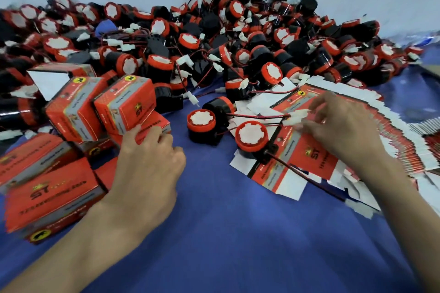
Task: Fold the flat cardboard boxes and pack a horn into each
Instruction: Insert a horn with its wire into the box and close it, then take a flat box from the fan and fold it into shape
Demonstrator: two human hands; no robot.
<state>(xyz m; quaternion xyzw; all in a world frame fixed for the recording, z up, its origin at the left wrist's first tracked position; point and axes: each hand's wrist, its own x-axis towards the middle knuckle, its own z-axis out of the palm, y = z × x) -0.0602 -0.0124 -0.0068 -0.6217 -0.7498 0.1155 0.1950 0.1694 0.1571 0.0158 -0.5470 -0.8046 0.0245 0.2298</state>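
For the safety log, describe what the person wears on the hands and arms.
Nothing is worn. The left hand and right hand are bare: no gloves, and no ring, watch or bracelet shows. The left forearm and right forearm are uncovered to the picture's edge, with no sleeve in view. The right hand's fingers are blurred, so small details there cannot be told.

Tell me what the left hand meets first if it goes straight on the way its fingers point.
The left hand would meet the stack of folded boxes at once; its fingertips look already at a box's edge, though contact is unclear.
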